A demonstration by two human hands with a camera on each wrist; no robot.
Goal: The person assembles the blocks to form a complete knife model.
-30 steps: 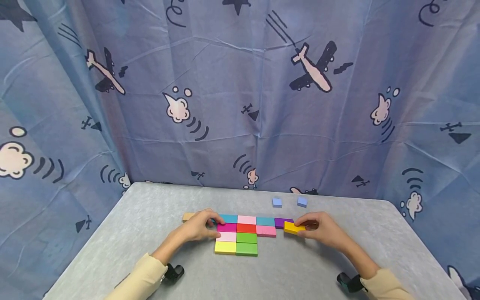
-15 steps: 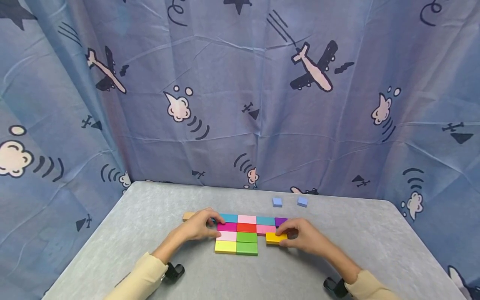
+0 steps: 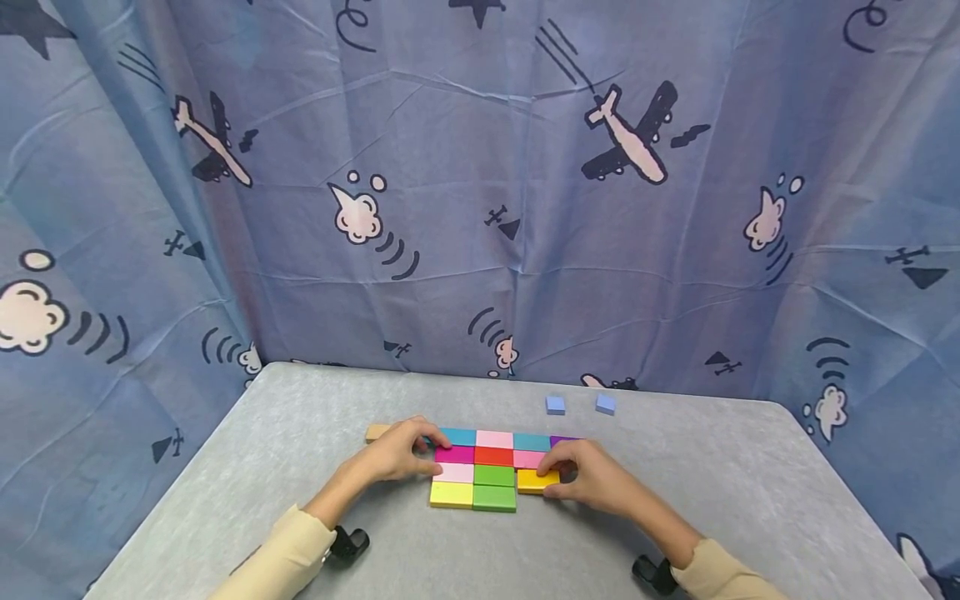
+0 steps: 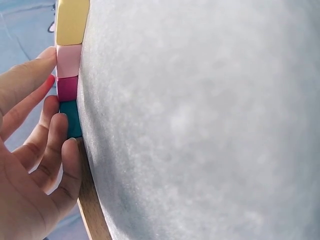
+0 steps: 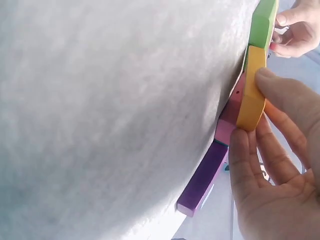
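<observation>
Flat rectangular blocks of several colours lie edge to edge on the table. My left hand (image 3: 393,452) rests at their left side, thumb by the light pink block (image 3: 453,472) and a finger on the magenta block (image 3: 454,454). In the left wrist view its fingers are loosely bent along the block edges. My right hand (image 3: 596,479) pinches an orange-yellow block (image 3: 531,482) between thumb and fingers. That block sits just right of the upper green block (image 3: 493,475) and in front of the pink block (image 3: 528,459). In the right wrist view the orange-yellow block (image 5: 251,90) looks slightly raised.
Behind lie a row with blue (image 3: 532,442) and purple (image 3: 562,441) blocks and a wooden block (image 3: 377,432) at the left end. Two small light blue blocks (image 3: 555,405) stand further back. A patterned curtain (image 3: 450,250) hangs beyond the grey table (image 3: 315,392).
My right hand has carried the orange-yellow block leftward and toward me, from beside the purple block to beside the green ones. The left hand has stayed in place.
</observation>
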